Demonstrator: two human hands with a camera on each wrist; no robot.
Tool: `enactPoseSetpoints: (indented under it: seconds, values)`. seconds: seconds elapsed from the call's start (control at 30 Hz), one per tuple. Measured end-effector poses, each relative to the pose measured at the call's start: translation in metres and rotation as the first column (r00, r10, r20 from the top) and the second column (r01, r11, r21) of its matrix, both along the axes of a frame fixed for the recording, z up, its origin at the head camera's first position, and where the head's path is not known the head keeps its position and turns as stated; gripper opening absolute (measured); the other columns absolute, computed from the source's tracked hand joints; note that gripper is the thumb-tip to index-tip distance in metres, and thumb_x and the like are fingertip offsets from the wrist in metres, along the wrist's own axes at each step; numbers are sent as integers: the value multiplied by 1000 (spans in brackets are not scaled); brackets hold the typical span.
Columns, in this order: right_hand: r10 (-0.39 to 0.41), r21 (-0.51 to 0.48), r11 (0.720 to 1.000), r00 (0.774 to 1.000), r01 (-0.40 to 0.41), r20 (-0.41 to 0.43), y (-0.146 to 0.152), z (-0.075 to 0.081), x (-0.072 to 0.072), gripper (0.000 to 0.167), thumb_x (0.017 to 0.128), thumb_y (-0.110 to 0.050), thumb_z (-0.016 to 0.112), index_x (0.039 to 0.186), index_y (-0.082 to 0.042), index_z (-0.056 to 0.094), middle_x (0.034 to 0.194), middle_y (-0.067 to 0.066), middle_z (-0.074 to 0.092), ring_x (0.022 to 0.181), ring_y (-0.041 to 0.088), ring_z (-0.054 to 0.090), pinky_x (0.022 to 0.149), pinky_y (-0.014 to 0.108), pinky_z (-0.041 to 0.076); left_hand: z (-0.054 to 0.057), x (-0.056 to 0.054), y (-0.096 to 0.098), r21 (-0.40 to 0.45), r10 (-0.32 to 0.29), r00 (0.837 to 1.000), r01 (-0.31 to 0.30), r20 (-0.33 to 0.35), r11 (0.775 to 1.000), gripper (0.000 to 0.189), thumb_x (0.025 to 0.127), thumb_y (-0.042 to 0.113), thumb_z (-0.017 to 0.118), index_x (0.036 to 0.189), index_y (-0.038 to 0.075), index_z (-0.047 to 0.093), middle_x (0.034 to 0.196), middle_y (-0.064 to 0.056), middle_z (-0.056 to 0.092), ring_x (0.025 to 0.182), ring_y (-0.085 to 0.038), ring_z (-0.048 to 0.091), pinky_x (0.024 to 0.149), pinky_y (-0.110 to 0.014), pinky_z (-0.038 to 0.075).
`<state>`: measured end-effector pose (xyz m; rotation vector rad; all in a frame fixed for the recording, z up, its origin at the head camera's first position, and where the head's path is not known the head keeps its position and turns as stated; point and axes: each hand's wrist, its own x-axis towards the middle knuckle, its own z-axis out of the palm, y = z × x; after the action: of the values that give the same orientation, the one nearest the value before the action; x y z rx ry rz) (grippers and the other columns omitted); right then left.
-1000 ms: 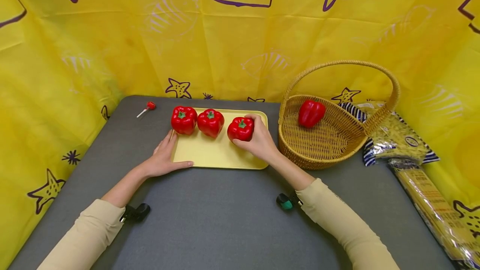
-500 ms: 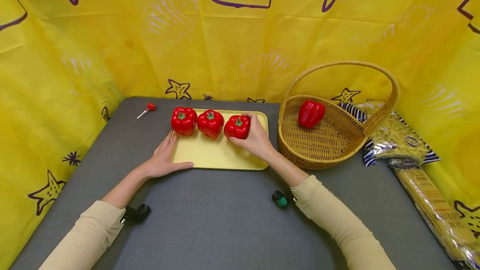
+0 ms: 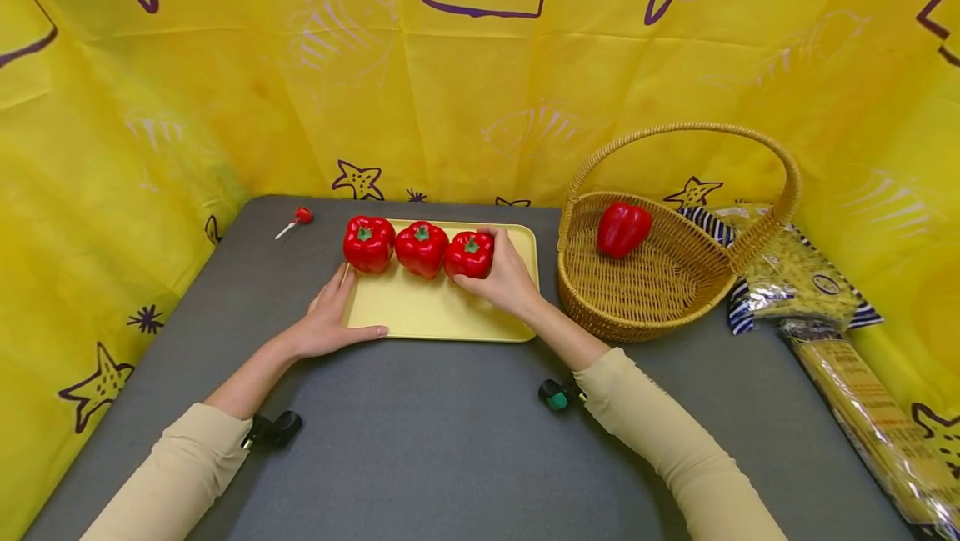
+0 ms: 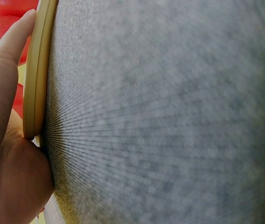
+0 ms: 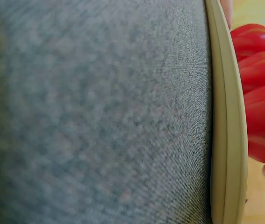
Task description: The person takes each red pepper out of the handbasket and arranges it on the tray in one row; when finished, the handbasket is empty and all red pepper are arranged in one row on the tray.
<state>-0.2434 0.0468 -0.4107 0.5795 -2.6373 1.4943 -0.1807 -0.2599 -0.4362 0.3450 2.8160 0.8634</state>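
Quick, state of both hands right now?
Left hand: open, fingers and thumb against the near left corner of the yellow tray.
Right hand: closed, holding the rightmost red pepper on the tray.

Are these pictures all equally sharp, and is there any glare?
Head view: fairly sharp, with glare on the striped bag and highlights on the red peppers; left wrist view: the gray tabletop blurs and darkens toward the right edge; right wrist view: it blurs and darkens toward the left edge.
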Motion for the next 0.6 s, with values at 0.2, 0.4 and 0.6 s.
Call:
enactPoseSetpoints:
  seconds: [0.2,0.4,0.6]
  values:
    - [1,13,1000,1000,-1,2,-2,-1,-1,81,76,-22,84,138,-7,35,131,13,49,119,25,51,101,40,43,1,0,1,6,-1,1000,1,-2,1000,118,81,55,71,156,9,-8,160,-19,-13,143,-47,1,106,-70,5]
    - [2,11,1000,1000,-2,6,-4,-2,-1,81,76,-22,84,138,-8,34,132,13,48,120,25,50,101,40,43,1,0,1,5,1,1000,-1,-1,1000,118,81,55,71,156,8,-8,160,-20,-12,143,-47,1,107,-69,5]
    - [12,8,1000,1000,-12,-2,-6,-2,-1,81,76,-21,84,139,-7,34,133,13,48,121,25,50,101,40,43,1,0,2,9,-1,1000,2,-10,1000,118,81,54,72,156,6,-7,160,-22,-10,143,-49,2,107,-69,5]
